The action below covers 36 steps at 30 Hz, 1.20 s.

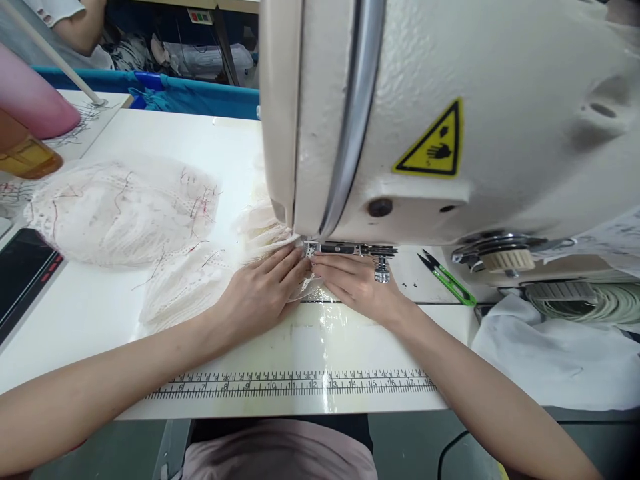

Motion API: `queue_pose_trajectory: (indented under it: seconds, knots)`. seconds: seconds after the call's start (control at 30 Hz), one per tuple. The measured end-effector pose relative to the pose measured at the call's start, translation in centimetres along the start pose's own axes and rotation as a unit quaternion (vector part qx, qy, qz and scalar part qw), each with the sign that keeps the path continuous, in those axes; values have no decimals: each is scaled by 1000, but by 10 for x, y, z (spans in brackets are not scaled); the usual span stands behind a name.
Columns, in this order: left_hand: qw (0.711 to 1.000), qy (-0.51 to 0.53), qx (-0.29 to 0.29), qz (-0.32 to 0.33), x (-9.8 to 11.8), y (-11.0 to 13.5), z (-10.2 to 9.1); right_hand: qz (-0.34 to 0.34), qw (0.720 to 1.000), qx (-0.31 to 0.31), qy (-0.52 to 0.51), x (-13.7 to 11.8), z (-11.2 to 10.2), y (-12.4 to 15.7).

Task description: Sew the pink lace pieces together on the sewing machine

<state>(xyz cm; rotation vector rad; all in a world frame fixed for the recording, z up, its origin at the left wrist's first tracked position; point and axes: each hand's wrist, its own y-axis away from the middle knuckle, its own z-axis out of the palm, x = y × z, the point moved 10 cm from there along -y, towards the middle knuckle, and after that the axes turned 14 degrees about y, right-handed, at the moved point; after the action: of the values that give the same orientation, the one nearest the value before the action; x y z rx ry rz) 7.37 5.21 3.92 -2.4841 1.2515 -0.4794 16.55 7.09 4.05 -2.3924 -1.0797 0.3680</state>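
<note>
Sheer white lace-trimmed fabric (187, 290) lies gathered on the table and runs under the presser foot (311, 248) of a sewing machine (425, 80). Just left of the foot, my left hand (263, 287) holds the gathered fabric down, its fingers close together and pointing toward the needle. On the other side, my right hand (357, 283) has its fingertips on the fabric edge beside the foot, partly behind the metal guide (382, 267). Both sets of fingertips nearly meet, and the fabric between them is largely hidden.
Green thread snips (453, 283) lie right of the machine's foot. A printed ruler (295, 385) runs along the table's front edge. A black phone-like device (23, 283), a pink thread cone (37, 97) and white cloth (560, 360) lie around. Another person's arm (83, 27) shows at the back.
</note>
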Motion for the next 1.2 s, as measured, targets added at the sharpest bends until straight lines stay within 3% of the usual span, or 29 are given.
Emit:
queue_pose_trajectory:
  seconds: [0.27, 0.57, 0.7, 0.87, 1.2]
  knots:
    - [999, 38, -9, -19, -5, -1, 1, 40, 997, -38, 51, 8, 2, 4]
    - [998, 48, -15, -39, -12, -4, 5, 60, 997, -22, 36, 14, 1, -2]
    - [999, 32, -9, -10, -9, -3, 4, 84, 994, -41, 48, 14, -1, -6]
    - [998, -8, -21, 65, 6, 1, 5, 45, 994, -46, 89, 5, -2, -6]
    - [999, 36, -5, 39, -3, 2, -1, 1, 991, -82, 110, -3, 14, 0]
